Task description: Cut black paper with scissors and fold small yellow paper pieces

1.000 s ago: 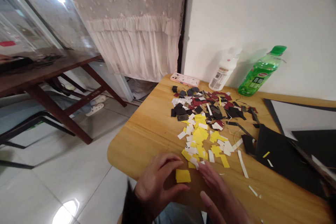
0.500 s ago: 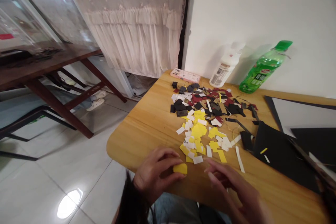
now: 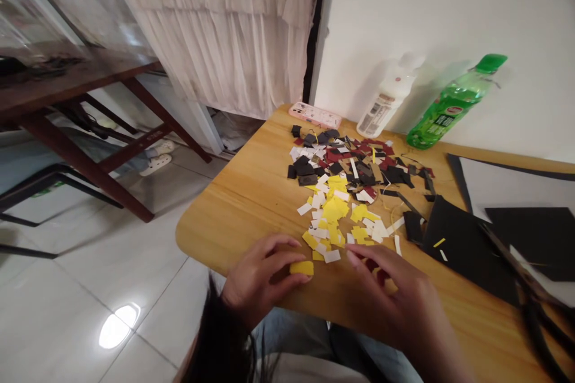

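My left hand [image 3: 260, 275] rests on the wooden table [image 3: 224, 221] at its near edge, with thumb and fingers closed on a yellow paper square [image 3: 302, 268]. My right hand [image 3: 395, 293] hovers just beside the near end of a spread of cut paper scraps [image 3: 336, 191], fingers apart, holding nothing I can make out. The scraps are yellow and white near my hands, and black and dark red further back. A black paper sheet [image 3: 467, 251] lies to the right.
Scissors [image 3: 534, 311] lie at the table's right corner. At the back stand a white bottle [image 3: 389, 99], a green drink bottle [image 3: 453, 105] and a phone in a pink case [image 3: 315, 115]. The table's left edge drops to a tiled floor [image 3: 76, 311].
The yellow square no longer lies flat beside my left hand and now sits in its fingers. My right hand has moved up beside the scraps, and the view has tilted downward.
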A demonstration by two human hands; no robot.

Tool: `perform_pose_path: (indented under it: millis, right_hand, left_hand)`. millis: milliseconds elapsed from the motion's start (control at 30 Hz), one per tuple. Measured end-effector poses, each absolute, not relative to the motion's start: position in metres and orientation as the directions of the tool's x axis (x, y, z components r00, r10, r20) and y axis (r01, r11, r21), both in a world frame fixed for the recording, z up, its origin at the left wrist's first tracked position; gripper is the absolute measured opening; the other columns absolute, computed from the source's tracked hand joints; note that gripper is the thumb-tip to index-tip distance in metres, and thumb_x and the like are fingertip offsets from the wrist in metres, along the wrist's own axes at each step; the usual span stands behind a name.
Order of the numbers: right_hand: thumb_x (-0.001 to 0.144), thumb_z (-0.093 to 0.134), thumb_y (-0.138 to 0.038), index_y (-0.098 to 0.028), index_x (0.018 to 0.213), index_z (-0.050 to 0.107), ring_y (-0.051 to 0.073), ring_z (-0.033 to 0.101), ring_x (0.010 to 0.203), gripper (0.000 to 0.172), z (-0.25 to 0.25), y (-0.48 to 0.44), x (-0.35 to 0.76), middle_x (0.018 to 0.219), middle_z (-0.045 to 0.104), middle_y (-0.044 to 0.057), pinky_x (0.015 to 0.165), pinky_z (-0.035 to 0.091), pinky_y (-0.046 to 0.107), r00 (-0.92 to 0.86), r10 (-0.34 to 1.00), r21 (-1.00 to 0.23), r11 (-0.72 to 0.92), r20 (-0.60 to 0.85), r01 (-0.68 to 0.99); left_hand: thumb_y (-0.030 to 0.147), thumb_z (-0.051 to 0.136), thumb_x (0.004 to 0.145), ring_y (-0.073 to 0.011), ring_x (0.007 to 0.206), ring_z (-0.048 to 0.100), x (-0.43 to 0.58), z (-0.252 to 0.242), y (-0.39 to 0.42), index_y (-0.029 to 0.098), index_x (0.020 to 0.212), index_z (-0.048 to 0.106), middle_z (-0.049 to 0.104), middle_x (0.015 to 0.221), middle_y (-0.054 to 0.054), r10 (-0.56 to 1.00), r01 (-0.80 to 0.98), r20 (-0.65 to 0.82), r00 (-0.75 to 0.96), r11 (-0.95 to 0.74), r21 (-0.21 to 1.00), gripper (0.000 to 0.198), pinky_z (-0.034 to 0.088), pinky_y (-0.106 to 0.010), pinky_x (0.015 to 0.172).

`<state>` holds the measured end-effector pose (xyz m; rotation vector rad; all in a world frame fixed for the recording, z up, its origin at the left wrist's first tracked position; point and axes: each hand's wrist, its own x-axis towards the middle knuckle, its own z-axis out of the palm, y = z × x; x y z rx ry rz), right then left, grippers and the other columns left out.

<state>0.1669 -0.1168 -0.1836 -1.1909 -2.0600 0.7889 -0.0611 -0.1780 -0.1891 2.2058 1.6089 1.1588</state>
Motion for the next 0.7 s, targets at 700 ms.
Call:
perform_pose_path:
  millis: [700]
  right_hand:
    - [0.081, 0.065, -0.018, -0.022, 0.085, 0.065, 0.026, 0.066, 0.082, 0.006, -0.174, -0.078, 0.143, 0.086, 0.07, 0.006, 0.077, 0.053, 0.04, -0.425, 0.887, -0.67, 0.428, 0.182, 0.606]
  left_hand:
    - [0.033, 0.069, 0.091, -0.021, 0.088, 0.072, -0.066, -0.189, -0.178, 0.017, 0.094, 0.074, 0.075, 0.096, -0.009, 0.888, 0.687, 0.443, 0.124, -0.399, 0.607, 0.018, 0.061, -0.033, 0.078]
